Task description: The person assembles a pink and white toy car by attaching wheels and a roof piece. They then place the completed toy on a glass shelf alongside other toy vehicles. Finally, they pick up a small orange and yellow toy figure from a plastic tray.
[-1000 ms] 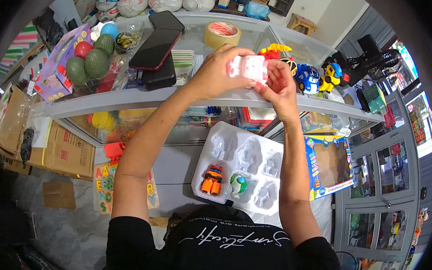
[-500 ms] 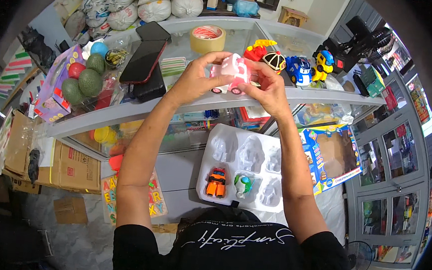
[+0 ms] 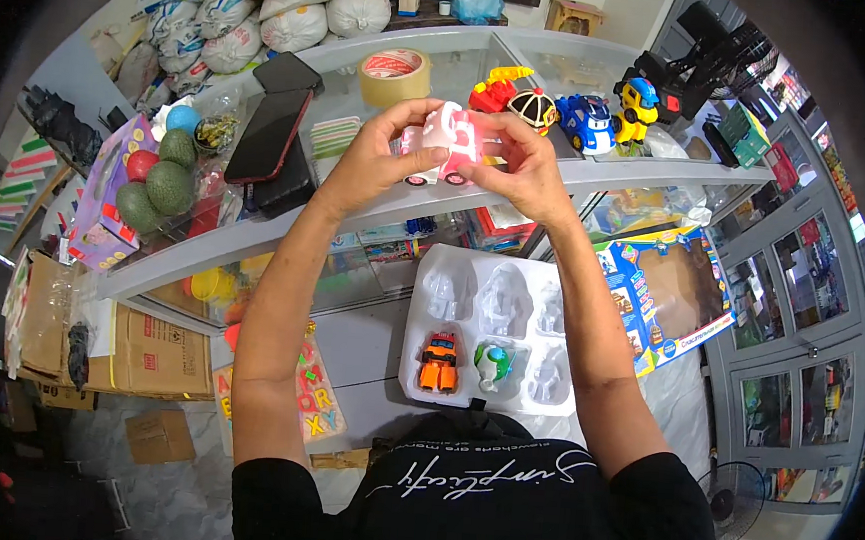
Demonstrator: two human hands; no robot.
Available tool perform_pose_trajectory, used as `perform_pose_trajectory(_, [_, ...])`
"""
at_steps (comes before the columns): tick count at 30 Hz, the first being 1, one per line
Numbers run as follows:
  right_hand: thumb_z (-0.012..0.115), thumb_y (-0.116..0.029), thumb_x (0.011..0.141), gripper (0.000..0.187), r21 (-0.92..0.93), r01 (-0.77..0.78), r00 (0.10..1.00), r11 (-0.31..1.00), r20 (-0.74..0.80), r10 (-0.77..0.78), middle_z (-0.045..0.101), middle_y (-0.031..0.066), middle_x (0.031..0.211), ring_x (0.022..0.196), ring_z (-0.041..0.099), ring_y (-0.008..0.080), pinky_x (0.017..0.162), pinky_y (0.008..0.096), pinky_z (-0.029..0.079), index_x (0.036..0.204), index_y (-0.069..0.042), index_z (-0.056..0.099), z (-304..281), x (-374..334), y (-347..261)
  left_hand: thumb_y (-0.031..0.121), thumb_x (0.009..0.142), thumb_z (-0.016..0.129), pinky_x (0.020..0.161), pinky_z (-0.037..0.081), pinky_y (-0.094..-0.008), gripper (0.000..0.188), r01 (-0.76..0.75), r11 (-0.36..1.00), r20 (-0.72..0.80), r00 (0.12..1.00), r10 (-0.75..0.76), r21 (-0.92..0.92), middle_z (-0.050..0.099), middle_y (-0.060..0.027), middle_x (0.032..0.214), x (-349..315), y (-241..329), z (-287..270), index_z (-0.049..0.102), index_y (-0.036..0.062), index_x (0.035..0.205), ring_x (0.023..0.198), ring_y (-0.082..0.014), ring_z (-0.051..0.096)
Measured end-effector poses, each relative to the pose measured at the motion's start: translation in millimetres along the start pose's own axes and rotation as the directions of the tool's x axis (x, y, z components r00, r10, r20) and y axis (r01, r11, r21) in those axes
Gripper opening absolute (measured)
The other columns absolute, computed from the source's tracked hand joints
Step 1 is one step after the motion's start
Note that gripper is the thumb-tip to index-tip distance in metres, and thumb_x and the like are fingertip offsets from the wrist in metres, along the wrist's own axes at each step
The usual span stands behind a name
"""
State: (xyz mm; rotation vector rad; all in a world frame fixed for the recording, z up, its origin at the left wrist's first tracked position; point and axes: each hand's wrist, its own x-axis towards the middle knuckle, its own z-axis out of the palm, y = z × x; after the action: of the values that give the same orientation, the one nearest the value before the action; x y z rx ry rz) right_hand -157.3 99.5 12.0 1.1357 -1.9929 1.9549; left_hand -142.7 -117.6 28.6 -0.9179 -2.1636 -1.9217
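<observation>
A pink and white toy car (image 3: 448, 143) is held upright between both hands at the front edge of the glass counter. My left hand (image 3: 385, 156) grips its left side, thumb across the body. On its right side my right hand (image 3: 520, 166) has thumb and fingers on it. Just beyond stand a red toy truck with a yellow ladder (image 3: 500, 88), a toy with a caged dome (image 3: 532, 109), a blue toy car (image 3: 586, 124) and a yellow toy figure with a blue top (image 3: 636, 110). Below, a white moulded tray (image 3: 477, 323) holds an orange toy (image 3: 439, 362) and a green and white toy (image 3: 492, 366).
Left on the counter are a phone (image 3: 267, 138), avocados (image 3: 170, 187) and a purple box (image 3: 107, 197). A tape roll (image 3: 394, 77) lies behind my hands. An opened toy box (image 3: 666, 296) stands right of the tray; a letter board (image 3: 316, 392) and cartons (image 3: 161, 351) are lower left.
The view has shifted slightly, so the counter toys appear further left. Both hands still hold the pink and white toy car, its pose little altered.
</observation>
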Motion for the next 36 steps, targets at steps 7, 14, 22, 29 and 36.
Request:
perform_pose_trajectory(7, [0.076,0.001,0.075,0.053,-0.031,-0.084,0.996,0.996,0.012,0.085,0.059,0.0059,0.116,0.102,0.06,0.0143,0.089,0.0293,0.051,0.123,0.001,0.055,1.5,-2.0,-8.7,0.016,0.078,0.077,0.094,0.045,-0.0291,0.056,-0.043,0.985,-0.017,0.999,0.047,0.168,0.059,-0.0078,0.116,-3.0,5.1,2.0,0.052,0.0027,0.127,0.108,-0.0151,0.055])
perform_pose_trajectory(14, [0.071,0.0,0.079,0.05,0.101,-0.116,0.993,0.988,0.029,0.113,0.06,0.006,0.116,0.102,0.059,0.0127,0.087,0.0277,0.05,0.125,-0.001,0.05,2.4,0.5,-14.6,0.016,0.08,0.076,0.101,0.039,-0.0317,0.058,-0.025,0.994,-0.014,1.0,0.026,0.11,0.059,-0.0081,0.121,-2.1,7.3,5.2,0.049,0.0033,0.13,0.114,-0.0157,0.053])
perform_pose_trajectory(22, [0.07,-0.001,0.081,0.05,0.202,-0.11,0.992,0.973,0.083,0.095,0.059,0.0074,0.119,0.111,0.056,0.0145,0.098,0.0304,0.044,0.126,-0.002,0.048,-1.8,2.3,-8.9,0.015,0.079,0.076,0.097,0.042,-0.0296,0.057,-0.064,0.985,-0.055,0.996,0.074,0.161,0.062,-0.0062,0.117,-5.6,6.0,5.3,0.053,0.0035,0.13,0.109,-0.0132,0.056])
perform_pose_trajectory(29, [0.072,-0.002,0.08,0.048,0.179,-0.103,0.99,0.978,0.115,0.083,0.06,0.007,0.118,0.111,0.056,0.0149,0.097,0.0315,0.044,0.123,-0.004,0.048,-3.8,2.7,-3.5,0.014,0.078,0.075,0.092,0.046,-0.0287,0.056,-0.001,0.989,-0.059,0.998,0.01,0.148,0.062,-0.0062,0.117,-9.9,11.7,6.3,0.055,0.003,0.129,0.106,-0.0125,0.057])
perform_pose_trajectory(36, [0.069,0.002,0.08,0.051,0.13,-0.131,0.99,0.983,0.066,0.123,0.059,0.0079,0.117,0.108,0.057,0.0143,0.092,0.0299,0.048,0.125,-0.001,0.047,2.7,1.8,-13.0,0.015,0.078,0.076,0.093,0.046,-0.0291,0.057,-0.096,0.968,-0.074,0.991,0.116,0.233,0.062,-0.0096,0.118,-9.6,7.0,7.2,0.054,0.001,0.128,0.106,-0.0145,0.058])
